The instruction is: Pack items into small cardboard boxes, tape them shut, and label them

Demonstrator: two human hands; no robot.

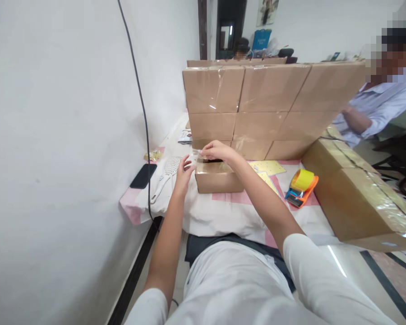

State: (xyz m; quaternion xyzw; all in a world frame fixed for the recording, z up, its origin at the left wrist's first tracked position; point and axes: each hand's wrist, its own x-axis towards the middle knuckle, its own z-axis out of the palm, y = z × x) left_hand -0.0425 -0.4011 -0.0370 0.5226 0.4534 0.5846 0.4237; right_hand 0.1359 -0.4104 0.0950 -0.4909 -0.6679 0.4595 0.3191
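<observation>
A small cardboard box lies on the cloth-covered table in front of me, with a dark gap in its top. My right hand reaches over the box, thumb and fingers pinched at its far left corner. A shiny see-through strip, which looks like clear tape, shows at those fingertips. Just left of the box is my left hand, fingers apart and curved toward the strip; nothing shows in its grasp. An orange tape dispenser with a yellow roll stands to the right.
Stacked cardboard boxes form a wall behind the work spot. More taped boxes line the right side. A phone, a white perforated brush and a hanging black cable are at left. A person is at far right.
</observation>
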